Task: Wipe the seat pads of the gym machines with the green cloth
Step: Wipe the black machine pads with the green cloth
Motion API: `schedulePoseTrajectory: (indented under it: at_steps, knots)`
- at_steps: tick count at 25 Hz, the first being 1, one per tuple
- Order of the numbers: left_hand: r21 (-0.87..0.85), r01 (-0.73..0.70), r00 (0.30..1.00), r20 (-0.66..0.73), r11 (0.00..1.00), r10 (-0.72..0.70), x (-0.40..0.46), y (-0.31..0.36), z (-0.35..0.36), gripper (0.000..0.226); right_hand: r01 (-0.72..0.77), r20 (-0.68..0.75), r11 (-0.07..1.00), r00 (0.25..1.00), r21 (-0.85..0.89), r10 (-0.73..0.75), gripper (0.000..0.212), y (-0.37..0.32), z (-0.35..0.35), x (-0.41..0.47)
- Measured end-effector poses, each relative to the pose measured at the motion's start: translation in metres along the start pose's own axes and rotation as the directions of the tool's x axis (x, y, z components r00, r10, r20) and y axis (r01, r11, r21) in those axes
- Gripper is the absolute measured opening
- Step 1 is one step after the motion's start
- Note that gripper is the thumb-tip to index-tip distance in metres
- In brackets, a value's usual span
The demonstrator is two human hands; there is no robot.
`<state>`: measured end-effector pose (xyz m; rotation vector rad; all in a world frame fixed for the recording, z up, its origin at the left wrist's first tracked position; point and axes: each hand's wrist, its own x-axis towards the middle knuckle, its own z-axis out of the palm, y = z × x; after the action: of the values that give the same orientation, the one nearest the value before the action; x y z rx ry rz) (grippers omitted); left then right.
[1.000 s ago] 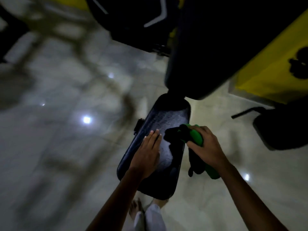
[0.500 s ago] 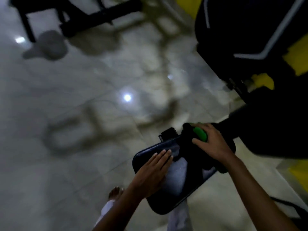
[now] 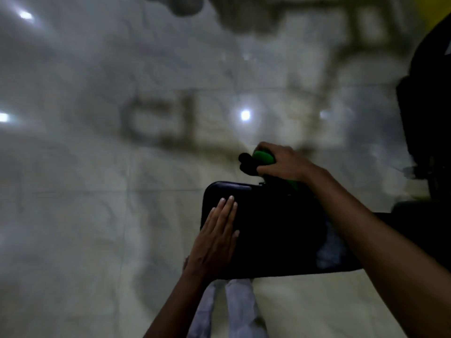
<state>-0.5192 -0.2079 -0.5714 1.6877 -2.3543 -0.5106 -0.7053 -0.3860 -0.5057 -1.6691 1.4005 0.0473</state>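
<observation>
A dark seat pad (image 3: 273, 228) lies low in the middle of the view. My left hand (image 3: 217, 240) rests flat on its left part, fingers straight and together, holding nothing. My right hand (image 3: 283, 164) is closed around a green object (image 3: 263, 157) with a black nozzle-like end (image 3: 246, 162), held just above the pad's far edge. It looks like a bottle or a bunched cloth; the dim, blurred picture does not let me tell which. Part of the green object pokes out under my wrist.
Pale marble floor (image 3: 97, 191) with bright light reflections fills the left and top. A black gym machine body (image 3: 424, 130) rises at the right edge, with a yellow patch at the top right. My light trouser legs (image 3: 234, 308) show below the pad.
The view has swung left, so the machine body slid to the right edge. My right hand with the green object moved from over the pad to its far edge. My left hand stays flat on the pad.
</observation>
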Motion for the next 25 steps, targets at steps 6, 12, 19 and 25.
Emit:
schedulePoseTrajectory:
  at_steps: [6, 12, 19, 25]
  knots:
    - [-0.032, 0.223, 0.973, -0.058, 0.974, -0.225, -0.022, 0.007, 0.006, 0.060, 0.143, 0.296, 0.978, 0.951, -0.152, -0.093, 0.044, -0.058, 0.047, 0.062]
    - [-0.006, 0.194, 0.979, -0.067, 0.981, -0.194, -0.022, 0.005, 0.006, 0.061, 0.073, 0.436, 0.981, 0.900, -0.182, 0.014, 0.008, -0.045, 0.028, 0.076]
    - [0.046, 0.175, 0.983, -0.062, 0.983, -0.172, -0.021, 0.004, 0.011, 0.062, 0.029, 0.447, 0.988, 0.894, -0.149, 0.042, 0.005, -0.018, 0.019, 0.063]
    - [0.052, 0.164, 0.985, -0.061, 0.985, -0.161, -0.018, 0.005, 0.006, 0.060, 0.133, 0.414, 0.988, 0.906, -0.080, -0.089, 0.034, -0.047, 0.049, 0.078]
